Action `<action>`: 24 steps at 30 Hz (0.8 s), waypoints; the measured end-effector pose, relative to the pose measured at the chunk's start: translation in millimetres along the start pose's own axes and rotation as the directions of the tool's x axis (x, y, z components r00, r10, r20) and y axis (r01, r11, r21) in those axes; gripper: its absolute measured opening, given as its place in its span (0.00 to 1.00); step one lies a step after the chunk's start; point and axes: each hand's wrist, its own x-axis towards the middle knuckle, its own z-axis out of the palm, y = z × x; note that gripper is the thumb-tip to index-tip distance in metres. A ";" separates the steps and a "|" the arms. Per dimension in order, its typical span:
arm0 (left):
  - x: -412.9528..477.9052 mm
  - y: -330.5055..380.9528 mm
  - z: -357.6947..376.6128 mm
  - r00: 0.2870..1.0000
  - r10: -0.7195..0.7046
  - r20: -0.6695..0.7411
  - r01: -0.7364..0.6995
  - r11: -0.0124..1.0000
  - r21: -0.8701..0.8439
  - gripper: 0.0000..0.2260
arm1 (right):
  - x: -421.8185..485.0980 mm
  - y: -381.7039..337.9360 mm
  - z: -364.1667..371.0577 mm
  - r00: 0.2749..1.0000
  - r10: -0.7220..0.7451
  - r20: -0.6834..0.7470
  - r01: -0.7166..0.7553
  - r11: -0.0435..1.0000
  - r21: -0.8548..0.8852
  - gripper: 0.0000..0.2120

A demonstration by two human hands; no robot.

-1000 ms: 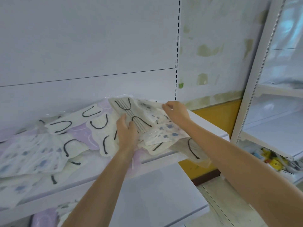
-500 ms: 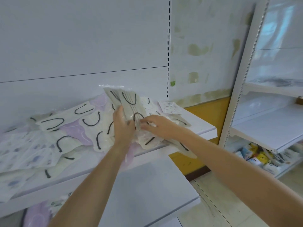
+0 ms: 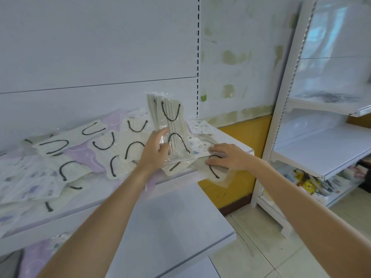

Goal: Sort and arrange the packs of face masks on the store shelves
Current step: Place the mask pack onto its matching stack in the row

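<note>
Head view gives us the left hand (image 3: 154, 152) gripping a stack of cream mask packs (image 3: 172, 125) by its lower left edge, fingers and thumb curled round the clear wrapping. The stack stands nearly upright above the shelf (image 3: 100, 199). How many packs it holds we cannot tell, as only a few overlapping edges show. The right hand (image 3: 230, 157) lies flat with straight fingers, grasping nothing, and presses on a cream pack (image 3: 216, 173) that overhangs the shelf's right front corner; much of that pack is hidden beneath the palm.

Left of the hands we see loose packs (image 3: 80, 153) scattered over the shelf, cream with black ear loops, lilac, and white with blue print. They overlap so much that we cannot count them, and the far left ones are blurred and cut off by the frame.

Below juts a white lower shelf (image 3: 170, 217). Behind rises a white back panel (image 3: 100, 47), then a patchy wall (image 3: 241, 57) with a yellow band (image 3: 241, 141). At right stands a second shelving unit (image 3: 321, 149) on a tiled floor (image 3: 261, 253), its colourful bottom goods (image 3: 305, 183) too blurred to identify.
</note>
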 end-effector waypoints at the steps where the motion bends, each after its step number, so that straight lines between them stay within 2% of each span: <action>1: 0.8 1.3 1.4 0.998 0.014 0.060 -0.019 0.996 0.084 0.21 | -1.6 0.0 1.0 1.000 -0.006 -0.017 0.006 1.000 -0.005 0.33; 5: 5.5 9.5 3.8 0.977 -0.002 0.214 -0.073 0.937 0.341 0.23 | -9.0 -2.1 1.6 0.997 0.035 -0.070 -0.027 0.994 0.109 0.32; 8: 9.7 15.4 -0.5 0.971 -0.037 0.238 -0.062 0.916 0.396 0.21 | -8.9 0.5 2.3 0.990 0.087 -0.109 -0.057 0.966 0.251 0.23; 12: 10.3 14.7 -6.8 0.963 -0.050 0.264 -0.070 0.902 0.427 0.24 | -9.3 2.2 2.5 0.964 0.190 -0.185 -0.085 0.881 0.465 0.09; 18: 3.4 13.2 -15.7 0.968 -0.083 0.238 -0.037 0.888 0.459 0.23 | -20.5 -13.1 -8.5 0.918 0.128 -0.376 0.070 0.880 0.470 0.02; 21: 1.0 11.0 -20.5 0.971 -0.097 0.219 -0.013 0.892 0.453 0.23 | -24.5 -19.4 -19.0 0.909 0.102 -0.403 0.102 0.885 0.455 0.02; 24: 1.0 8.8 -23.1 0.971 -0.112 0.210 0.004 0.890 0.456 0.23 | -30.8 -27.6 -29.3 0.926 0.074 -0.369 0.135 0.850 0.509 0.03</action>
